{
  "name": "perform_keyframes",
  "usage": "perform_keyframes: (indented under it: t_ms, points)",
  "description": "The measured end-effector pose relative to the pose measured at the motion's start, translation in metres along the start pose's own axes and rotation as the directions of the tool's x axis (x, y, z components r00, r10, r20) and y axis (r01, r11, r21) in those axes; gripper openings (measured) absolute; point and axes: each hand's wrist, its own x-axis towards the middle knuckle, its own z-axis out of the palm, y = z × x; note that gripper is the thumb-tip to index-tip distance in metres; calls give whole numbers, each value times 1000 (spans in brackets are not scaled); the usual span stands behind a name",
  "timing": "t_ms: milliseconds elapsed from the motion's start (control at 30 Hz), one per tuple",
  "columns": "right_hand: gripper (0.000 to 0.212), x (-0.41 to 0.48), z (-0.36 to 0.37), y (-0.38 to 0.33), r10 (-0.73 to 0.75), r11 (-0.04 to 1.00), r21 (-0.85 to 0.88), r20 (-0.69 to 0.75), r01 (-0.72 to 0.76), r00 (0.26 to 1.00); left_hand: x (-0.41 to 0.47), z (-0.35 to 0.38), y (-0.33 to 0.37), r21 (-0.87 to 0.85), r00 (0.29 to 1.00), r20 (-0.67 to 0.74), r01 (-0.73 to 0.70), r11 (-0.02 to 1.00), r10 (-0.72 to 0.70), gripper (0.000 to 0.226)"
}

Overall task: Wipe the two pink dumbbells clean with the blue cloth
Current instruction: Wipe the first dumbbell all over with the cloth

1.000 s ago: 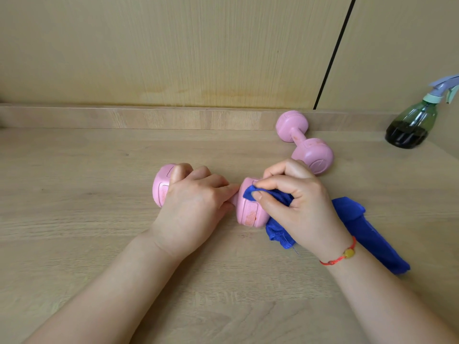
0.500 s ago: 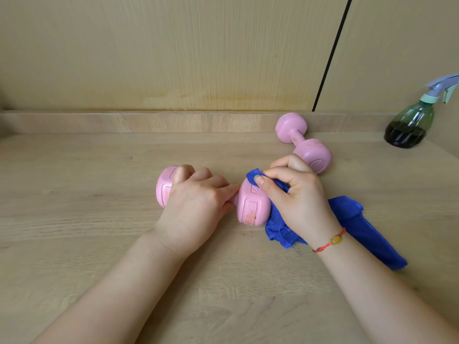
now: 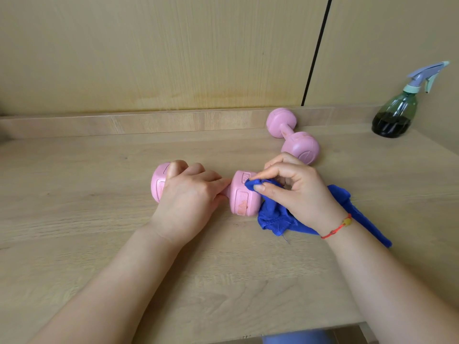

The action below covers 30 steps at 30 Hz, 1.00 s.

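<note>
Left grip (image 3: 190,196) is clamping the near dumbbell (image 3: 244,194) steady — right grip (image 3: 298,192) is pinching the blue cloth (image 3: 273,217) against its 3 o'clock head.

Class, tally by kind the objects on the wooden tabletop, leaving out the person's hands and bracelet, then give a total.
Dumbbells: 2 (near dumbbell, far dumbbell, both pink)
Cloths: 1 (blue cloth)
Spray bottles: 1 (spray bottle)
Total: 4
</note>
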Motion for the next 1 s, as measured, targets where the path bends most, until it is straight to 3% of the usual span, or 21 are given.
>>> perform_keyframes:
  t_ms: [200,467,700,900,1000]
  points:
    - [18,6,8,8,123,992,48,-137,-117,983,0,0,-1,-4,999,-23,-25,1000,25,22]
    - [7,-7,2,-1,75,994,69,91,-82,993,-1,1,-1,-3,1000,1,-13,1000,13,25]
    - [14,8,15,11,268,956,166,-170,-241,948,0,3,-1,3,1000,-10,-12,1000,12,25]
    - [14,-2,9,7,64,996,69,-76,-59,995,1,1,0,11,1000,-1,-12,1000,12,22]
    - [10,0,11,7,85,996,44,-114,-81,990,1,2,0,18,1000,-4,-14,1000,14,22]
